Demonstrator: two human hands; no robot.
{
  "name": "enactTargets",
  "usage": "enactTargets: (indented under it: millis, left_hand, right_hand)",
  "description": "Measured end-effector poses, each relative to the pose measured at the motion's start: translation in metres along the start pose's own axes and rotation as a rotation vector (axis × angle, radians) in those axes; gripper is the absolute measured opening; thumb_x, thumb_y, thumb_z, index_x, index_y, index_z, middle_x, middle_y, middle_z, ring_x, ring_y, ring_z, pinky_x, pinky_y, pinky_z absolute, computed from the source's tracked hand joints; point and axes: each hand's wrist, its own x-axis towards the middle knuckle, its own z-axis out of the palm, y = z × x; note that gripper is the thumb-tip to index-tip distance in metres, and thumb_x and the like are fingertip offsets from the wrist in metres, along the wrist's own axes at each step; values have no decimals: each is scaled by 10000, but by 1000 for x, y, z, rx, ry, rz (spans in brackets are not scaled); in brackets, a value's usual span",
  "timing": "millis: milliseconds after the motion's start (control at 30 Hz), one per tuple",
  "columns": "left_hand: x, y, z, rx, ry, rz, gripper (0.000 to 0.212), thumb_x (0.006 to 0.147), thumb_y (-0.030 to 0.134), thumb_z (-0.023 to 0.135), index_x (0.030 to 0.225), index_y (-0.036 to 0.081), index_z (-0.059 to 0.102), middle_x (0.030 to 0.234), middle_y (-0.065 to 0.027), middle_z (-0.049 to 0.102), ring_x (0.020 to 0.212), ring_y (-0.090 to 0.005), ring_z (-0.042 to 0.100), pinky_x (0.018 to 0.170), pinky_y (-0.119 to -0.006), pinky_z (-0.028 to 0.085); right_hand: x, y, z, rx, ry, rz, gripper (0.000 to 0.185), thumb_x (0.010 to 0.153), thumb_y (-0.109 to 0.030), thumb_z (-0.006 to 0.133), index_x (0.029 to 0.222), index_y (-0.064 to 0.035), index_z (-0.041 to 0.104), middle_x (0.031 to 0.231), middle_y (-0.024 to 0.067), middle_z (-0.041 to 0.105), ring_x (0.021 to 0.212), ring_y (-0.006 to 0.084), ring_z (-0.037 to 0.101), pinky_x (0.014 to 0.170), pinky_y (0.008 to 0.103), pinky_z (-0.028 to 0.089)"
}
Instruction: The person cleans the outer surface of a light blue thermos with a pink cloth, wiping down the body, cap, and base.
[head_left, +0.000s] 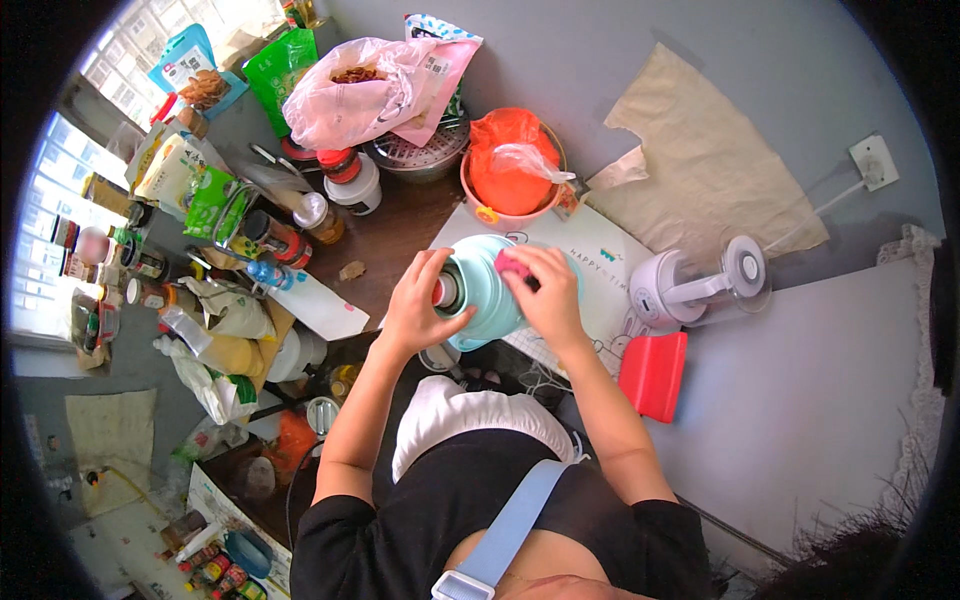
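A light-blue plastic container (484, 289) lies tilted over the table's front edge, its open end towards my left hand (420, 304). That hand grips the rim, thumb below and fingers above. Inside the opening a jar or can with a red and white end (442, 291) shows beside the left fingers. My right hand (546, 289) pinches a dark pink cloth or sponge (512, 264) against the container's outer side. Part of the container is hidden behind the right hand.
Behind stands a pink bucket (510, 217) with an orange bag. A glass electric kettle (697, 285) and a red plastic object (652, 375) are at the right. Jars, a steel steamer pot (420, 154) and food bags crowd the left and back. White cables hang below the table edge.
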Motion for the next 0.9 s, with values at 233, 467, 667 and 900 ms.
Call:
enactTargets:
  millis: [233,467,667,900]
  left_hand:
    - [-4,8,-9,-24,-108,28,785,659,224,834,1349,27,515,1263,-219,544,1143,-403,575,978,-459,477]
    - [0,11,-9,-19,-124,-3,803,652,206,830,1372,37,517,1272,-214,523,1170,-385,549,993,-445,467]
    - [-2,23,-7,21,-43,-95,707,693,204,818,1319,24,544,1255,-193,530,1160,-368,549,992,-439,464]
    - [10,34,2,46,-86,-54,589,708,187,792,1225,14,570,1207,-189,546,1113,-368,547,962,-439,462]
  right_hand:
    - [-1,38,-8,-21,90,132,285,781,-66,783,1063,-47,739,1026,113,734,944,306,656,877,399,525]
    - [-13,11,-7,46,52,114,279,780,-51,779,1054,-28,734,1061,131,729,967,307,656,886,399,530]
    - [-36,11,-28,26,70,224,280,796,-64,784,1070,-28,738,1073,136,731,974,298,670,885,385,540]
    - [-33,27,-21,26,146,325,279,795,-62,778,1069,-33,732,1035,147,730,936,302,669,851,386,536]
